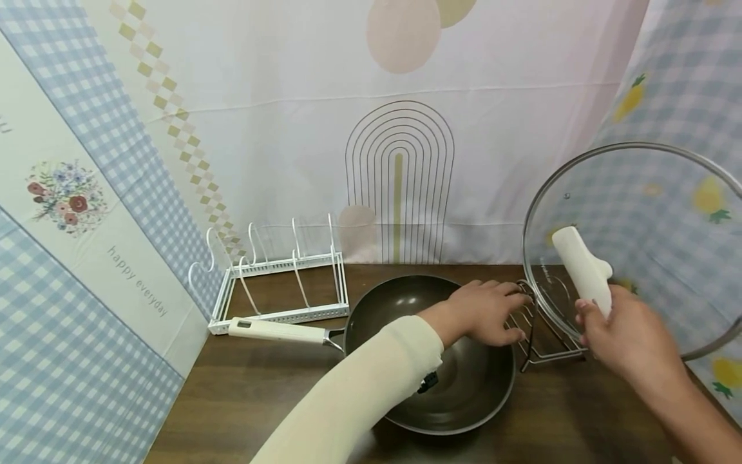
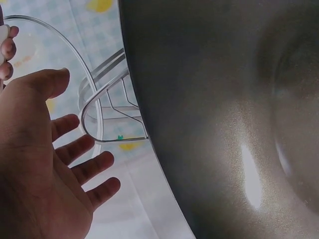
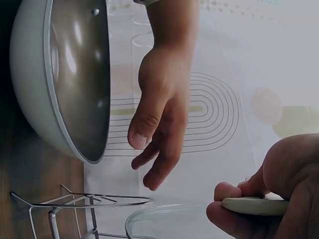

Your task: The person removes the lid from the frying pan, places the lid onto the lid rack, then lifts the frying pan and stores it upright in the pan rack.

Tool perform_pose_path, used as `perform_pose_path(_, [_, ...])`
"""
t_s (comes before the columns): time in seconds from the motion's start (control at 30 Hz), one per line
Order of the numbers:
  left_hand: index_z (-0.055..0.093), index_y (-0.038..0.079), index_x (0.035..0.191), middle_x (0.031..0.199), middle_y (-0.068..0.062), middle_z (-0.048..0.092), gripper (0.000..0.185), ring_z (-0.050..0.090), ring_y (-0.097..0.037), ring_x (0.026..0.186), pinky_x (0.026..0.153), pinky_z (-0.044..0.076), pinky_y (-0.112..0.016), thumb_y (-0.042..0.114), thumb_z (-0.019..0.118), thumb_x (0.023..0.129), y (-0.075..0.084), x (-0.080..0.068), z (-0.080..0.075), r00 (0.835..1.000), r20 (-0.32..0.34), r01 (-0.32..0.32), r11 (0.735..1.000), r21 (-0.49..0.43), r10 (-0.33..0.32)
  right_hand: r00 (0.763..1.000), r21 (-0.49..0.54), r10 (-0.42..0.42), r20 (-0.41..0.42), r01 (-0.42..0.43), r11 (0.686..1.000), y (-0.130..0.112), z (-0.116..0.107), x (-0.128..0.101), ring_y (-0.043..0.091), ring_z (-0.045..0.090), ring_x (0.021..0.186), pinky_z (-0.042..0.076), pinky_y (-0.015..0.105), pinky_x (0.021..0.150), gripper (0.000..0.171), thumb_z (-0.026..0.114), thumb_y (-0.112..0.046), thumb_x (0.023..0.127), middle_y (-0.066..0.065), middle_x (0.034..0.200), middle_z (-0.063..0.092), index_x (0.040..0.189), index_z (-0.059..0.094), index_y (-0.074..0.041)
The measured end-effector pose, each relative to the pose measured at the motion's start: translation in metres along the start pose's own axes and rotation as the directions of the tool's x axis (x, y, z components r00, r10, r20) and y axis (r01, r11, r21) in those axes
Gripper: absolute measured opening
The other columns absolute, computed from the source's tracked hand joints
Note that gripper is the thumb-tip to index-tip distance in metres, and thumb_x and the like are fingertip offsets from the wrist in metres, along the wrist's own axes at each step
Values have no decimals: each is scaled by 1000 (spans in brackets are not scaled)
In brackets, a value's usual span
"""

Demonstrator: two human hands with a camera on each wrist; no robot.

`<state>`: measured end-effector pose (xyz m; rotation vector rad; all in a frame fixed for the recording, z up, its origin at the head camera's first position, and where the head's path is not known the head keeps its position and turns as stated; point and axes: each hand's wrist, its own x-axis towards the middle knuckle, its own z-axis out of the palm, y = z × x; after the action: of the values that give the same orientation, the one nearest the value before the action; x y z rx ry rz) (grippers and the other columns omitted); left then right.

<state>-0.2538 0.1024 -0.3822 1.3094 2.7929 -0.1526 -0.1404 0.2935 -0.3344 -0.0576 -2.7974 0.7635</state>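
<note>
My left hand [image 1: 484, 309] reaches across a dark wok [image 1: 464, 380] with its fingers spread and straight, right beside a metal wire stand [image 1: 547, 345]; contact is unclear. The left wrist view shows the same open hand [image 2: 45, 164] near the stand's loops [image 2: 112, 107]. My right hand [image 1: 628, 338] grips the white handle [image 1: 582, 267] of a glass lid [image 1: 655, 212]. The lid is held upright, its lower rim at the stand. In the right wrist view, my fingers [image 3: 269, 189] curl around that handle [image 3: 254, 205].
The wok's long white handle [image 1: 278, 330] points left across the brown wooden table [image 1: 243, 399]. A white slotted rack [image 1: 284, 283] stands at the back left. Patterned fabric walls close off the back and both sides.
</note>
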Motion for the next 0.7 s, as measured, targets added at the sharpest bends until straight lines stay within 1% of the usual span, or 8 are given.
perform_pose_path(0.13, [27,42,160,164,15,24,69,25,-7,148,118,25,-34,70,42,98,-1,2,2,1000,-7,2,1000,4,-2,1000,2,15,17,-15,1000,0,1,1,19,56,57,41,35,45,40,42,-33,109,3,72,65,112,52,6])
perform_pose_path(0.33, [28,41,160,164,14,25,69,27,-9,148,117,27,-35,69,42,99,0,5,2,1000,-22,5,1000,29,-5,1000,0,13,17,-13,1000,3,3,2,20,56,56,40,35,46,41,42,-32,109,4,72,65,112,52,7])
perform_pose_path(0.7, [28,43,160,164,14,26,70,27,-9,148,116,28,-34,71,44,97,-2,10,2,999,-28,33,999,21,-33,1000,14,4,27,-4,1000,8,9,7,21,56,56,41,36,45,42,41,-34,109,5,72,64,111,52,6])
